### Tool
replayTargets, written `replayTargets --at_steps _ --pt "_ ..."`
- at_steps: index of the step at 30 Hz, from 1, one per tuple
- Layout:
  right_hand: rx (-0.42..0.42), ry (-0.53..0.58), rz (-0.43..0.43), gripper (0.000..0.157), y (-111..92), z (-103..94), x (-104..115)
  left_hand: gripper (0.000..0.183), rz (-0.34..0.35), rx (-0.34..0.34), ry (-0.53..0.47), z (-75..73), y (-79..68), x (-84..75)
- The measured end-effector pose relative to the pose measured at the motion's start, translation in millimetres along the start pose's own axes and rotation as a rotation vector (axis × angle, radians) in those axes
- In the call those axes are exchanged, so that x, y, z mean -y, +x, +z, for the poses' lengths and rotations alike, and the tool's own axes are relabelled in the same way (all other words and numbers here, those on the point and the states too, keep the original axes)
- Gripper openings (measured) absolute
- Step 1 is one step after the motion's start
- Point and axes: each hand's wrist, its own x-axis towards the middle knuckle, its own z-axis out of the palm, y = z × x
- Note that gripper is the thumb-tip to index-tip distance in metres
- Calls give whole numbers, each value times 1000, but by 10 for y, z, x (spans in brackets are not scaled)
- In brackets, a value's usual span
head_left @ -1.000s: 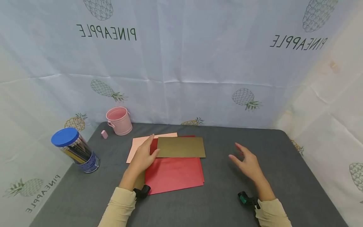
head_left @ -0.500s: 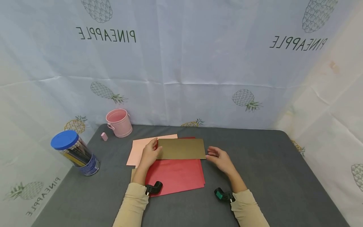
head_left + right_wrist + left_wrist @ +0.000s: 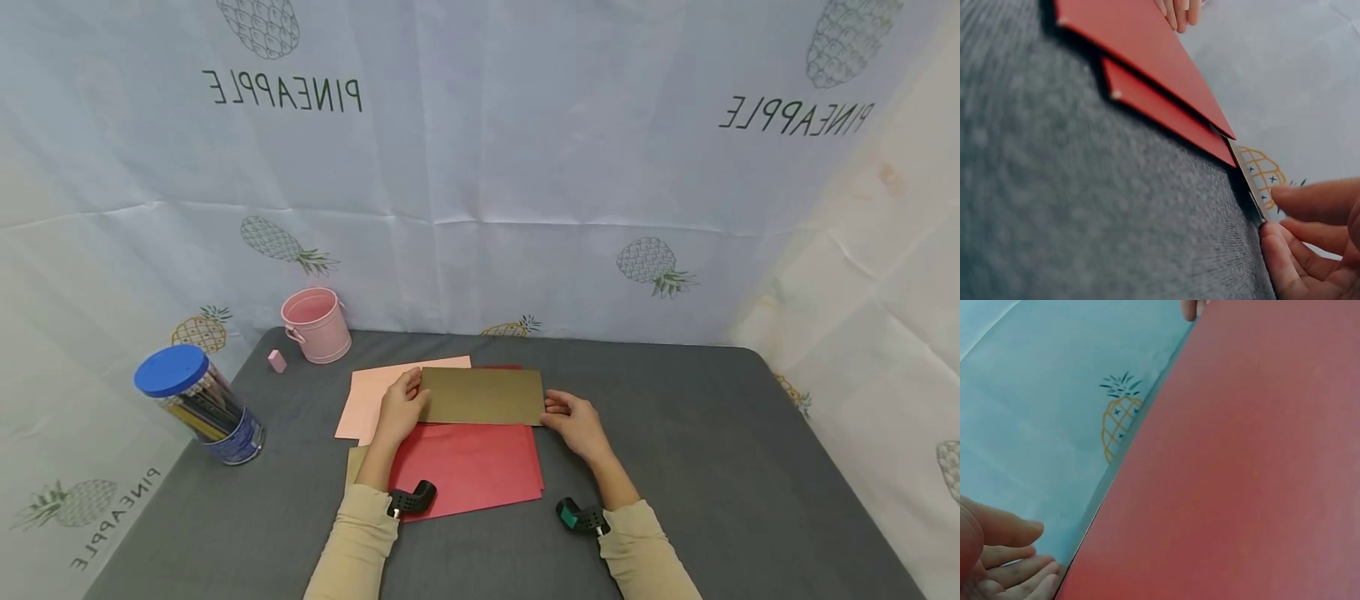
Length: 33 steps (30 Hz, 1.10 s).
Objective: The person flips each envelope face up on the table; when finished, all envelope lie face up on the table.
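A flat gold-brown paper rectangle lies across the back of a red paper stack. At its left end is my left hand, fingertips at the short edge; in the left wrist view the thumb stands apart from the fingers. My right hand is at the opposite short edge. The right wrist view shows its fingers against that edge, with the thumb raised above them. Red sheets with offset corners fill much of both wrist views. Peach paper shows behind the left hand.
A pink bucket stands at the back left beside a small pink block. Nearer is a clear jar of pencils with a blue lid. Another gold-brown corner shows under the left forearm. Pineapple-print cloth hangs behind the dark table.
The right hand has moved left to the gold-brown rectangle's right edge. The left hand has moved slightly right, with its fingertips now at the left edge.
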Motion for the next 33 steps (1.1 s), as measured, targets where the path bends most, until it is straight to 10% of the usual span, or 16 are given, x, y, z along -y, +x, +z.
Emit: replayTargets --at_steps 17,33 --pt "-74 263 15 45 23 70 -22 43 -148 -145 -302 5 30 -18" --pt "-141 406 -162 43 18 19 42 40 -31 -183 -322 -47 32 -107"
